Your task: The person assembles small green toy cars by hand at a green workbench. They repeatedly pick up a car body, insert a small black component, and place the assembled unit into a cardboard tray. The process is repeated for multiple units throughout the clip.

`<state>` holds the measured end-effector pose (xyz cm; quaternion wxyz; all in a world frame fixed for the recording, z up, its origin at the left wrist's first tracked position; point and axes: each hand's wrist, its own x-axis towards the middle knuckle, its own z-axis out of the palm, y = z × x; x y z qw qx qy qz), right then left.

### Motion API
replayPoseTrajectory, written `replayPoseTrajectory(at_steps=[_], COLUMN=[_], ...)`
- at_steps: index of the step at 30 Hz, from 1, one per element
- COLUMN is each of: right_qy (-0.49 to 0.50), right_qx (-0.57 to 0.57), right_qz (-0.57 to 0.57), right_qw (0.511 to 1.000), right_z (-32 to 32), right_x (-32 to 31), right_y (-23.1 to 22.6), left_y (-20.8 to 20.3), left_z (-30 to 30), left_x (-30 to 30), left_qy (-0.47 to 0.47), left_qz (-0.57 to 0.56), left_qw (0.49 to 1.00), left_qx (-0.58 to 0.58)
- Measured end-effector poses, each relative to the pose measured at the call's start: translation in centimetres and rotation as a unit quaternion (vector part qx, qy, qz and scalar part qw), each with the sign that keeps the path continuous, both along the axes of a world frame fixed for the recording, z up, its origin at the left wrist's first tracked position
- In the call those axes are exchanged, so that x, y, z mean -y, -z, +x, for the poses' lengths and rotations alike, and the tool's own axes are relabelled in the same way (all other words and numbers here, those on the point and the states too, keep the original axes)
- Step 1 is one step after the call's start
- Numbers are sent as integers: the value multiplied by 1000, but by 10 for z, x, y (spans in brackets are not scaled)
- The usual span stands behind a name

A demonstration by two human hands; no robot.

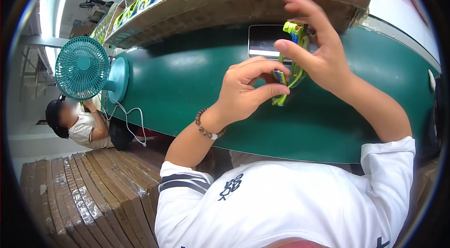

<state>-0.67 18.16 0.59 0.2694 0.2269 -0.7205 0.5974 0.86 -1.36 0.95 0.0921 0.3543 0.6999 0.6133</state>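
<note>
My left hand [251, 86] pinches one end of a pair of neon yellow-green glasses [300, 72] between thumb and fingers, above the table. Blue and red patches show near the far end of the frame. Beside and partly in front of the glasses is my right hand [318, 44], with its thumb and fingers spread apart. Whether its palm side touches the frame, I cannot tell. Under the glasses, a flat dark rectangle with a pale border [262, 39] lies on the green table [187, 74].
A long cardboard tray [234, 7] holding several similar glasses runs along the table's far side. At the left stands a teal fan [82, 67] with a white cable [140, 121]. Beyond it sits another person [89, 128]. Flattened cardboard boxes [89, 192] are stacked at lower left.
</note>
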Motion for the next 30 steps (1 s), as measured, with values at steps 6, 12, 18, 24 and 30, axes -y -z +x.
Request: replayPoseTrajectory(at_steps=[6, 12, 18, 24, 30], right_qy=[-21, -3, 155, 20, -7], right_qx=[111, 151, -156, -84, -75], right_qz=[40, 19, 213, 216, 214], right_qw=[993, 988, 952, 973, 974], right_z=[1, -2, 1, 29, 23], right_x=[-1, 1, -10, 7, 10], right_y=[-1, 4, -6, -13, -9], left_y=[2, 0, -11, -2, -1], left_z=[2, 12, 6, 0, 3], left_x=[3, -7, 0, 3, 0], left_qy=[-3, -28, -34, -38, -37], left_qz=[-40, 40, 6, 153, 147], left_qw=[998, 989, 983, 959, 961], left_qx=[-40, 137, 179, 234, 230])
